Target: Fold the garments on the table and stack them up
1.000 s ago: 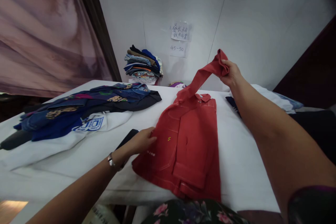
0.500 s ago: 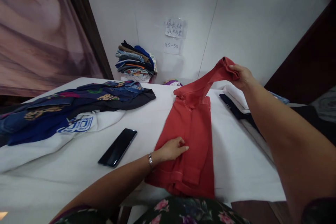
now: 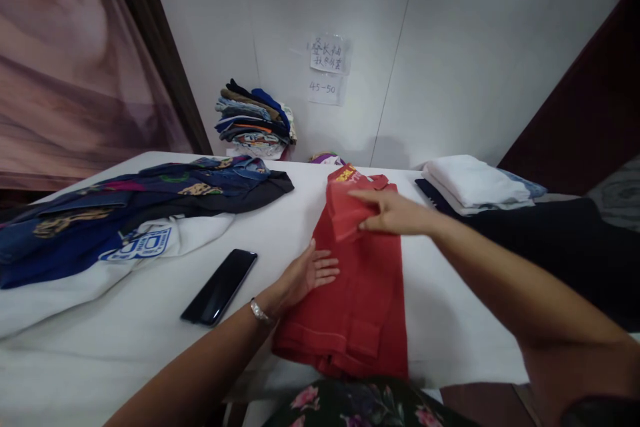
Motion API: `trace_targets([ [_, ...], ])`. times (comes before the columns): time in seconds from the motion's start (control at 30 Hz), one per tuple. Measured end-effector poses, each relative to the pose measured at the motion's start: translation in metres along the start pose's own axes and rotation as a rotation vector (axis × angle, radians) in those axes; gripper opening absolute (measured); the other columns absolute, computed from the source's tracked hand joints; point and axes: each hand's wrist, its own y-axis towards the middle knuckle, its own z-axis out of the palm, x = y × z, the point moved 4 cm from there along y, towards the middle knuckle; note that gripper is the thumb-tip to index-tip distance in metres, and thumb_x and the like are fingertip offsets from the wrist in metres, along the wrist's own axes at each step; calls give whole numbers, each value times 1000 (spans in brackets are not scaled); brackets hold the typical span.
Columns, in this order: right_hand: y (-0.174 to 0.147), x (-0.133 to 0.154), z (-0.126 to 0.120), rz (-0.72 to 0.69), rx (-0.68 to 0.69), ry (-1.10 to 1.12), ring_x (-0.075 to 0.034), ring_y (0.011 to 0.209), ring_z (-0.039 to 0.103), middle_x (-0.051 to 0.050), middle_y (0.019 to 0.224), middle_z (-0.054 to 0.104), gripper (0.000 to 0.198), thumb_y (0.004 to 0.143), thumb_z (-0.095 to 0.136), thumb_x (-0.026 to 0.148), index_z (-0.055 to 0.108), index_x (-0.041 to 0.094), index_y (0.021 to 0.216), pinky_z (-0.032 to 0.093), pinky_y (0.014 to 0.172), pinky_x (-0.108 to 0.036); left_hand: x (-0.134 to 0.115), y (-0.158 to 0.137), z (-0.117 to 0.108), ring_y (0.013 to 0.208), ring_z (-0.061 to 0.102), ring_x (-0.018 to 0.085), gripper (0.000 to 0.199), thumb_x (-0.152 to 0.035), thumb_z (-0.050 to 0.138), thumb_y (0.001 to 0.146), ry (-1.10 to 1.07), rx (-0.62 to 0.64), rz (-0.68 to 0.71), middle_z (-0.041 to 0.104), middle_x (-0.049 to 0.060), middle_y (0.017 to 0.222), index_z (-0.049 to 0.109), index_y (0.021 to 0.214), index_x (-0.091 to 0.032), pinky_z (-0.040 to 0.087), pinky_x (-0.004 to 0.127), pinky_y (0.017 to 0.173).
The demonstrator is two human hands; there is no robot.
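Note:
A red jacket [image 3: 360, 300] with pale stitching lies folded into a narrow shape on the white table, its hem towards me. My left hand [image 3: 310, 270] rests on its left edge, fingers stretched out and palm turned inward. At the far end, my right hand [image 3: 393, 211] grips the jacket's sleeve [image 3: 345, 213] between thumb and fingers, slightly blurred. The sleeve is doubled back over the body of the jacket, and yellow and white lettering shows near its top.
A black phone [image 3: 220, 287] lies left of the jacket. Unfolded clothes [image 3: 150, 207] spread across the table's left side. Folded white clothes [image 3: 460, 180] and dark cloth [image 3: 545, 233] lie on the right. A clothes stack [image 3: 255, 120] stands beyond the back edge, near the wall.
My right hand has brought the raised sleeve down and leftward onto the jacket. My left hand has shifted to the jacket's left edge, with its fingers now straightened.

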Motion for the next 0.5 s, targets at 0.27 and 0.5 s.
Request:
trace_targets([
  [0.27,-40,-63,119,170,499,-473,-32,107,65,-17,124,65,67,81,64,47,53,14,138,50,90,-40,2,-9,4,105,66,28,58,-56,46,89,-140,110,-44,69,16,114,57,124,-11,51,42,93],
  [0.5,-26,-63,95,-35,304,-258,-23,109,64,-5,124,67,43,88,56,38,61,25,128,48,96,-37,1,-22,3,93,70,29,57,-25,74,68,57,-54,156,71,13,111,56,121,-16,56,42,82],
])
